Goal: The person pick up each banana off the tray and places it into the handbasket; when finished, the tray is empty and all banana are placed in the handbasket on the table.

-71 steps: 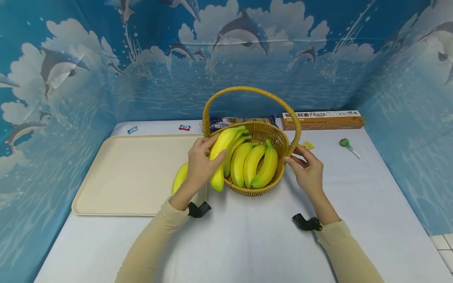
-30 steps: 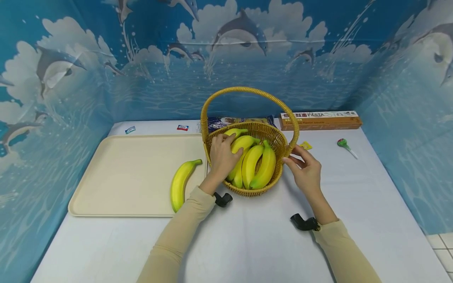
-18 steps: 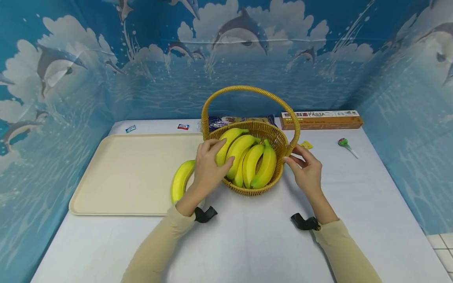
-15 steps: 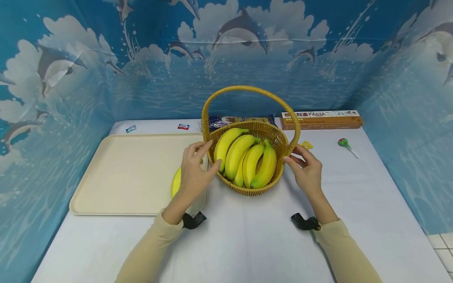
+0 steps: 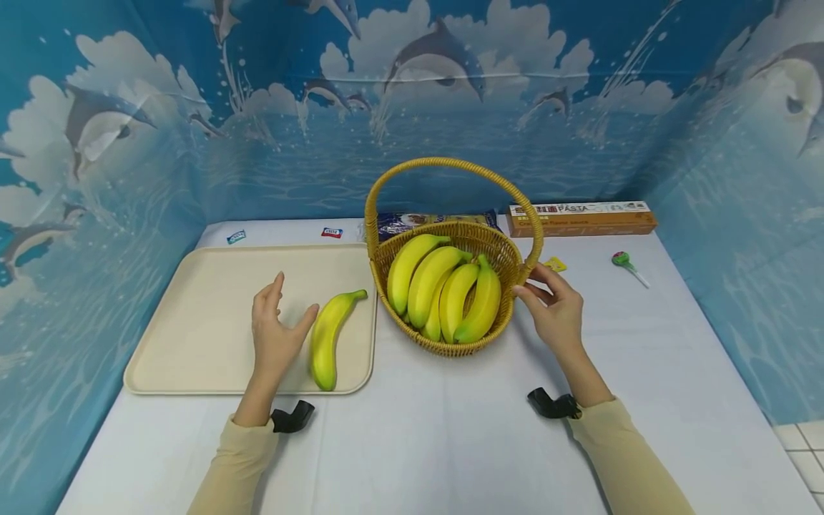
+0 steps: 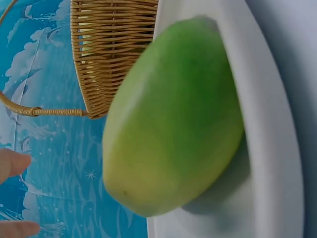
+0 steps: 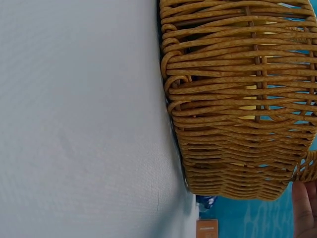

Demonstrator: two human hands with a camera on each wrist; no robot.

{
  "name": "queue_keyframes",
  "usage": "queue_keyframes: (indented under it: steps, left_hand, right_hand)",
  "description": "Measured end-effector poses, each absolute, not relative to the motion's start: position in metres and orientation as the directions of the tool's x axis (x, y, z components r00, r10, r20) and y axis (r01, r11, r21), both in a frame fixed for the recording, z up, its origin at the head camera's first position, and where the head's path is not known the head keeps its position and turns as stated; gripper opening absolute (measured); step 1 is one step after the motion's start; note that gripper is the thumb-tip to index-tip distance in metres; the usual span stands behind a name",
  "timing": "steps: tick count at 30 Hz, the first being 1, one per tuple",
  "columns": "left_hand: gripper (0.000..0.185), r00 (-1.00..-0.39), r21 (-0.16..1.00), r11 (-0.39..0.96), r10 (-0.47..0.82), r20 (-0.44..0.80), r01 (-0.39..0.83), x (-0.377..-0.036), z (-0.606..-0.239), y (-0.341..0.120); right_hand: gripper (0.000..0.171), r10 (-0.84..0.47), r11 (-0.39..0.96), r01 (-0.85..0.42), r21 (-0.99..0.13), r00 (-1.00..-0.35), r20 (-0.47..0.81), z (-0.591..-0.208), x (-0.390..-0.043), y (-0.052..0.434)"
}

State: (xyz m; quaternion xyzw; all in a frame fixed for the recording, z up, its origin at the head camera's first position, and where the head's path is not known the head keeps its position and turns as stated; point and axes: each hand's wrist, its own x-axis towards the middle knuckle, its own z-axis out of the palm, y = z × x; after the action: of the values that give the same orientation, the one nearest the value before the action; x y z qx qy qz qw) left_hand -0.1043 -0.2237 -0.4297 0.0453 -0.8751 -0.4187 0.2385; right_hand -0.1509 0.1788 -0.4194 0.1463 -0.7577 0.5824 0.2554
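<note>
- The desk (image 5: 450, 436) carries a white cloth and stands inside blue walls printed with dolphins.
- A cream tray (image 5: 212, 315) lies on the left half of the desk, its right edge just beside the basket.
- The wicker basket (image 5: 450, 343) stands near the middle of the desk, its hoop handle upright. In the right wrist view its woven wall (image 7: 237, 99) fills the frame.
- A bunch of bananas (image 5: 444, 286) lies inside the basket, stems towards the far edge.
- A long pasta box (image 5: 582, 218) lies along the far edge, right of the basket; a dark packet (image 5: 418, 220) lies behind the basket.
- A single banana (image 5: 328, 336) lies on the tray near its right front corner, stem towards the basket. In the left wrist view it (image 6: 173, 124) looms close and greenish.
- The left hand (image 5: 275, 332) hovers over the tray just left of the single banana, fingers straight and spread, holding nothing; whether the thumb touches the fruit cannot be told.
- The right hand (image 5: 556, 311) rests at the basket's right side, fingers loosely extended, tips at the rim by the handle's foot.
- A lollipop (image 5: 627, 263) lies towards the far right corner of the desk.
</note>
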Motion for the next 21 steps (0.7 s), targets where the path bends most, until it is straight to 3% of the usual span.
queue_keyframes:
  steps: [5, 12, 17, 21]
  left_hand:
    - [0.083, -0.912, 0.757, 0.646, -0.247, 0.329, 0.098, -0.107, -0.436, -0.224]
    - [0.085, -0.982, 0.736, 0.676, -0.154, 0.106, -0.027, -0.111, -0.449, -0.22]
    - [0.073, -0.993, 0.712, 0.696, -0.12, -0.016, -0.095, -0.113, -0.456, -0.219]
    - [0.064, -0.993, 0.697, 0.711, -0.12, -0.011, -0.093, -0.114, -0.459, -0.219]
  right_hand:
    - [0.045, 0.071, 0.267, -0.518, -0.813, -0.83, 0.552, -0.419, -0.15, 0.179]
    - [0.044, 0.075, 0.287, -0.51, -0.811, -0.832, 0.55, -0.419, -0.15, 0.178]
    - [0.043, 0.074, 0.272, -0.516, -0.812, -0.83, 0.553, -0.419, -0.15, 0.178]
    - [0.044, 0.073, 0.257, -0.523, -0.813, -0.828, 0.556, -0.419, -0.15, 0.179]
